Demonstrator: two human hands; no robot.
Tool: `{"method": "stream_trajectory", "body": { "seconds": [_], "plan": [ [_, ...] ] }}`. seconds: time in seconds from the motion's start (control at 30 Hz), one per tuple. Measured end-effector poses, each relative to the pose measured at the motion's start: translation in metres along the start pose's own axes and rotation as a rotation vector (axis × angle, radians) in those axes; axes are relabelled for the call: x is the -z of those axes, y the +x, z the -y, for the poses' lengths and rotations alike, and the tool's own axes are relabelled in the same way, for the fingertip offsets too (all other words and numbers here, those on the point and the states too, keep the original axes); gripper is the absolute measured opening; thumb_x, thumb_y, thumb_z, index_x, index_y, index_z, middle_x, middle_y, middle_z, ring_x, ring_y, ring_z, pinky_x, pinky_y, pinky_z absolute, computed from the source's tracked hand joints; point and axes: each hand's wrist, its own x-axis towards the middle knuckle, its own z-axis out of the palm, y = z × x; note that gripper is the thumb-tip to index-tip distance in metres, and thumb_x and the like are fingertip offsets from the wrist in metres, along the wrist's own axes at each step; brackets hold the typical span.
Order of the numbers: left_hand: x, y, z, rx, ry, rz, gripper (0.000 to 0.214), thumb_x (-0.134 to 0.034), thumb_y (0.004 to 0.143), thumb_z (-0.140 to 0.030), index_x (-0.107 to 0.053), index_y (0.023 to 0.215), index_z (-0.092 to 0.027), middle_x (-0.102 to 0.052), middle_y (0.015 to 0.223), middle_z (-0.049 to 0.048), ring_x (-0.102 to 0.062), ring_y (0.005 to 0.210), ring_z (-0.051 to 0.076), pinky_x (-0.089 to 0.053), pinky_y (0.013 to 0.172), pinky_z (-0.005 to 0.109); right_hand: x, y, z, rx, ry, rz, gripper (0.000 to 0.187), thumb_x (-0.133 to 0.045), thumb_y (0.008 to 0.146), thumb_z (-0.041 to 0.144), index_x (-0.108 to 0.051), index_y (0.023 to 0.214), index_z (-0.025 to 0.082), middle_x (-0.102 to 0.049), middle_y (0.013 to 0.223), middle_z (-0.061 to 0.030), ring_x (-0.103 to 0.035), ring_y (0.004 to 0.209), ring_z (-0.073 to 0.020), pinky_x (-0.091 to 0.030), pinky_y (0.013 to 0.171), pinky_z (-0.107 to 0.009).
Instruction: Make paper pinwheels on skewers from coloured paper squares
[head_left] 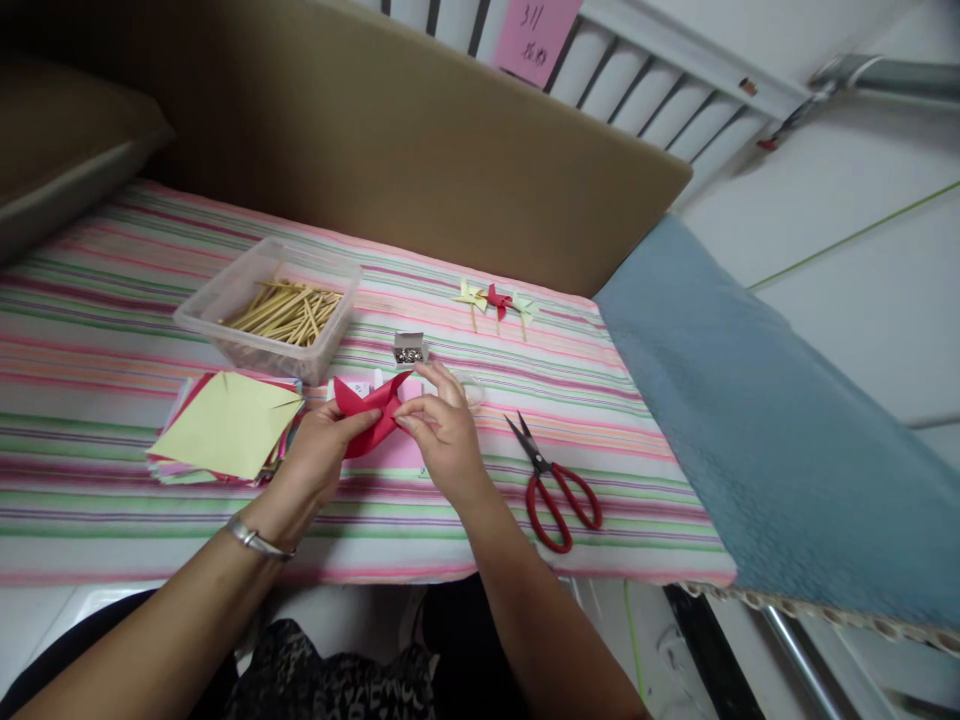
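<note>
Both my hands meet over the striped cloth (112,330) and fold a red paper piece (366,412). My left hand (319,455) pinches its lower left side. My right hand (444,428) pinches a flap on its right side. A pink sheet (394,452) lies under the red paper. Just behind sits a small open box of metal pins (409,349), and a roll of clear tape (472,388) lies behind my right hand.
A clear tub of wooden sticks (281,312) stands at the back left, above a stack of coloured paper squares (229,428). Red scissors (553,484) lie to the right. Three small finished pinwheels (496,302) lie further back. A blue cloth (757,420) covers the right side.
</note>
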Motion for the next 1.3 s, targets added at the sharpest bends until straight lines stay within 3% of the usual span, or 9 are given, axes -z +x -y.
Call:
{"method": "stream_trajectory", "body": {
  "seconds": [0.1, 0.27, 0.53, 0.9, 1.3],
  "plan": [
    [-0.0014, -0.0011, -0.0017, 0.009, -0.049, 0.037, 0.019, -0.083, 0.055, -0.020, -0.075, 0.071, -0.014, -0.074, 0.065, 0.0039, -0.061, 0.059, 0.014, -0.045, 0.061, 0.024, -0.0048, -0.0005, -0.0016, -0.083, 0.071, 0.039, 0.009, -0.065, 0.082, 0.018, -0.070, 0.077, 0.023, -0.037, 0.152, -0.0023, -0.024, 0.144, -0.0238, -0.022, 0.115, -0.047],
    [-0.0047, -0.0056, -0.0055, 0.028, -0.103, 0.112, 0.016, -0.083, 0.056, -0.021, -0.076, 0.069, -0.016, -0.073, 0.065, 0.0038, -0.061, 0.058, 0.014, -0.045, 0.059, 0.024, -0.0104, -0.0031, -0.0010, -0.098, 0.107, 0.048, 0.008, -0.066, 0.081, 0.019, -0.072, 0.079, 0.023, -0.030, 0.155, -0.0017, -0.019, 0.146, -0.0220, -0.019, 0.117, -0.045],
    [-0.0045, -0.0083, -0.0065, 0.027, -0.100, 0.153, 0.012, -0.082, 0.059, -0.019, -0.075, 0.068, -0.018, -0.073, 0.066, 0.0019, -0.059, 0.056, 0.012, -0.043, 0.055, 0.023, -0.0103, -0.0030, -0.0019, -0.102, 0.094, 0.021, 0.010, -0.066, 0.081, 0.017, -0.073, 0.080, 0.024, -0.037, 0.152, -0.0029, -0.023, 0.145, -0.0203, -0.019, 0.117, -0.043],
    [-0.0042, -0.0084, -0.0058, 0.083, -0.153, 0.194, 0.017, -0.081, 0.060, -0.016, -0.077, 0.077, -0.017, -0.076, 0.073, 0.0024, -0.064, 0.064, 0.012, -0.049, 0.063, 0.019, -0.0079, -0.0005, -0.0026, -0.187, 0.174, 0.038, 0.005, -0.069, 0.077, 0.018, -0.072, 0.078, 0.022, -0.048, 0.144, -0.0073, -0.033, 0.140, -0.0226, -0.023, 0.115, -0.043],
    [-0.0018, -0.0051, -0.0019, 0.018, -0.079, 0.140, 0.017, -0.082, 0.058, -0.019, -0.077, 0.074, -0.016, -0.076, 0.074, 0.0032, -0.065, 0.065, 0.012, -0.050, 0.067, 0.021, -0.0065, -0.0006, -0.0031, -0.089, 0.150, 0.004, 0.005, -0.068, 0.077, 0.019, -0.070, 0.074, 0.023, -0.050, 0.143, -0.0057, -0.030, 0.141, -0.0241, -0.018, 0.116, -0.047]
  ]
}}
